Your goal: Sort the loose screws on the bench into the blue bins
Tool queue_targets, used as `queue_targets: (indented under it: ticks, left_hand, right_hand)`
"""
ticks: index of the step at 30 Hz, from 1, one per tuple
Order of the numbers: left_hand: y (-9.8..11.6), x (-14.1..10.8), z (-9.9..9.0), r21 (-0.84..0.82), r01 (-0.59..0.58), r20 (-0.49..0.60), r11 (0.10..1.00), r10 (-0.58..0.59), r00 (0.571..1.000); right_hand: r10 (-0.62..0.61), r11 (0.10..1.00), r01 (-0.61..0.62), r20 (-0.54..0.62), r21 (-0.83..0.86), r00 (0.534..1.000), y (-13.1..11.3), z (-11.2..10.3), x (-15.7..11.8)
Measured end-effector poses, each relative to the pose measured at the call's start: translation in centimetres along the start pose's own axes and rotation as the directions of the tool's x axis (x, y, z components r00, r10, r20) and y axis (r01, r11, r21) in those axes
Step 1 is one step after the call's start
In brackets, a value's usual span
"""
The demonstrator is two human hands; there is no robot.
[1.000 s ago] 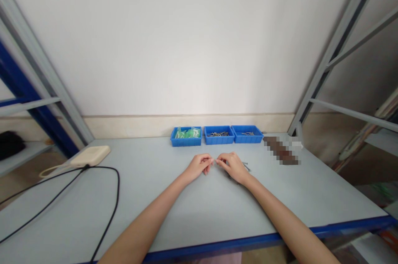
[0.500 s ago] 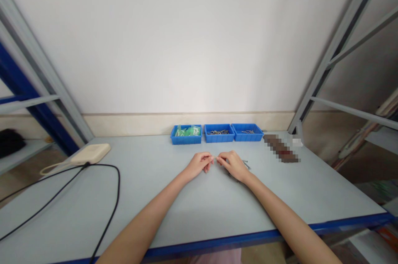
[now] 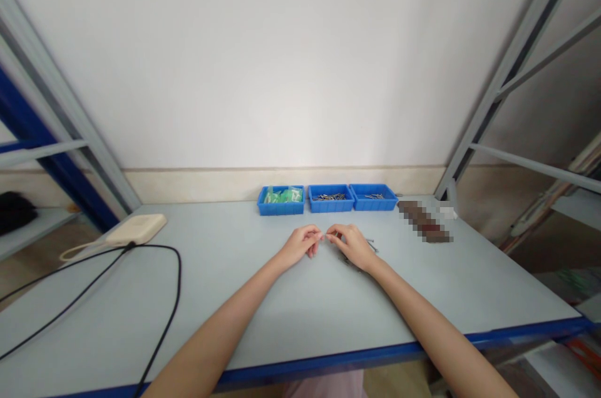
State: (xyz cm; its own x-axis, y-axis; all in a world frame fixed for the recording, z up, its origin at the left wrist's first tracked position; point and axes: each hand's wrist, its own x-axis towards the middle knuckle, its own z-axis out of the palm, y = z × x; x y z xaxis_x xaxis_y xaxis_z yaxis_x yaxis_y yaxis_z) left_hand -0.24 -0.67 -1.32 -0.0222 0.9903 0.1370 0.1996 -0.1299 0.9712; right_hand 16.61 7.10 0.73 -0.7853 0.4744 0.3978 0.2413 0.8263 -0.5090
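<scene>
Close beside the right grip (image 3: 354,246), some loose metal fasteners (image 3: 372,246).

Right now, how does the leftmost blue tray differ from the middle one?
The left tray holds green plastic packets that rise above its rim; the middle tray holds small metal pieces lying low inside. Both are blue, rectangular and open-topped, and stand along the table's back edge.

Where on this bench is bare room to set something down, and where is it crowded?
The pale bench top is free in front of both hands, right of the black cable, and between the cream pad and left hand. Crowded: the back edge by the three blue bins, and around the right hand, among loose pins.
</scene>
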Motion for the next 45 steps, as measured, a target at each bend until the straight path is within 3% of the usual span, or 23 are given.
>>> queue_targets:
  ticks: [8,13,19,21,24,26,28,31,33,35,37,38,41,45]
  left_hand:
    - [0.7,-0.1,0.1,0.026,-0.001,0.012,1.000,0.001,1.000]
    - [0.9,-0.2,0.2,0.019,-0.001,-0.013,1.000,0.002,1.000]
    - [0.8,-0.1,-0.1,0.018,0.031,0.013,0.999,-0.031,0.999]
    - [0.7,0.0,-0.2,0.006,0.052,0.008,0.999,-0.052,0.999]
    - [0.5,0.2,-0.5,0.006,0.060,0.006,0.998,-0.060,0.998]
    - [0.4,0.2,-0.6,0.013,0.053,0.011,0.999,-0.053,0.999]
    - [0.3,0.2,-0.8,0.017,0.045,0.017,0.999,-0.045,0.999]
    - [0.2,0.2,-0.8,0.007,0.036,0.018,0.999,-0.036,0.999]
    - [0.1,0.2,-0.9,0.002,0.034,0.019,0.999,-0.034,0.999]
    - [0.2,0.1,-0.8,0.006,0.039,0.023,0.999,-0.039,0.999]
    - [0.2,0.1,-0.8,0.009,0.042,0.026,0.999,-0.042,0.999]
    - [0.3,0.1,-0.7,0.012,0.040,0.026,0.999,-0.040,0.999]
    - [0.3,0.1,-0.6,0.019,0.036,0.030,0.999,-0.037,0.999]
    - [0.1,0.1,-0.7,0.031,0.036,0.028,0.999,-0.036,0.999]
  right_hand:
    - [0.000,1.000,0.000,0.039,0.008,0.999,-0.1,-0.1,-0.1]
    - [0.019,0.999,-0.019,-0.013,0.036,1.000,-0.1,-0.3,-0.1]
    - [0.004,0.985,-0.038,0.199,0.166,0.980,0.3,-1.5,-0.4]
    - [0.022,0.977,-0.062,0.198,0.202,0.980,1.1,-2.8,0.2]
    - [0.145,0.984,-0.153,0.089,0.086,0.985,3.2,-5.9,2.3]
    - [0.256,0.957,-0.256,-0.023,-0.135,0.967,4.8,-8.2,4.1]
    - [0.332,0.858,-0.378,-0.186,-0.347,0.925,6.2,-10.2,5.5]
    - [0.333,0.697,-0.490,-0.368,-0.524,0.868,7.7,-11.4,5.7]
    - [0.325,0.718,-0.450,-0.316,-0.531,0.891,8.3,-11.1,4.3]
    - [0.309,0.837,-0.314,-0.087,-0.448,0.947,8.6,-10.2,2.1]
    - [0.284,0.909,-0.229,0.116,-0.350,0.952,8.6,-9.0,-0.2]
    - [0.282,0.918,-0.220,0.154,-0.330,0.947,8.5,-8.4,-1.3]
    - [0.308,0.906,-0.255,0.113,-0.337,0.945,8.1,-6.9,-3.3]
    - [0.330,0.893,-0.312,0.002,-0.325,0.944,7.7,-5.9,-3.8]
